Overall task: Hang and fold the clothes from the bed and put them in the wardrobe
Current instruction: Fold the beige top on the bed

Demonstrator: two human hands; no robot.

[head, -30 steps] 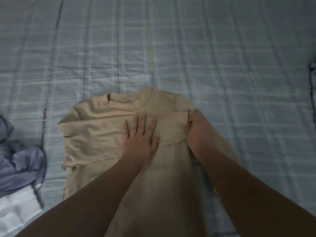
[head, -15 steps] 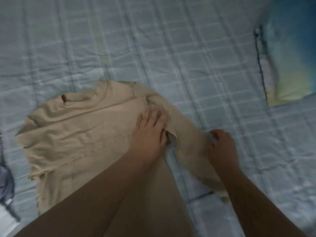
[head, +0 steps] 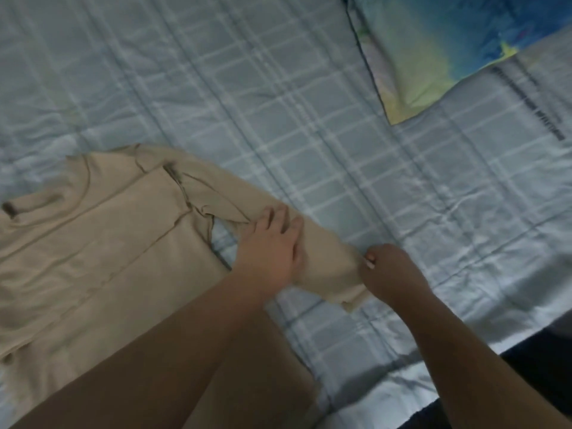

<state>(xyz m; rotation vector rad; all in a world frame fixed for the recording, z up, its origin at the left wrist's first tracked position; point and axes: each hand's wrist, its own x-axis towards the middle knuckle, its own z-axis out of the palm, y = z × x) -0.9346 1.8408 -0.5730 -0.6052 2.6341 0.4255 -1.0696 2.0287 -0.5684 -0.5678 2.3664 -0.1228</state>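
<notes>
A beige long-sleeved top lies flat on the bed, collar toward the far left. One sleeve is folded across the chest; the other sleeve stretches out to the right. My left hand presses flat on that stretched sleeve near its middle, fingers straight. My right hand pinches the sleeve's edge close to the cuff, fingers curled.
The bed wears a pale blue checked sheet. A blue and yellow pillow lies at the upper right. The bed's near edge runs along the lower right, with dark floor beyond it.
The view swung right, so the grey clothes at the left dropped out of sight. Both hands moved right along the outstretched sleeve; my right hand drew it out and now pinches it near the cuff.
</notes>
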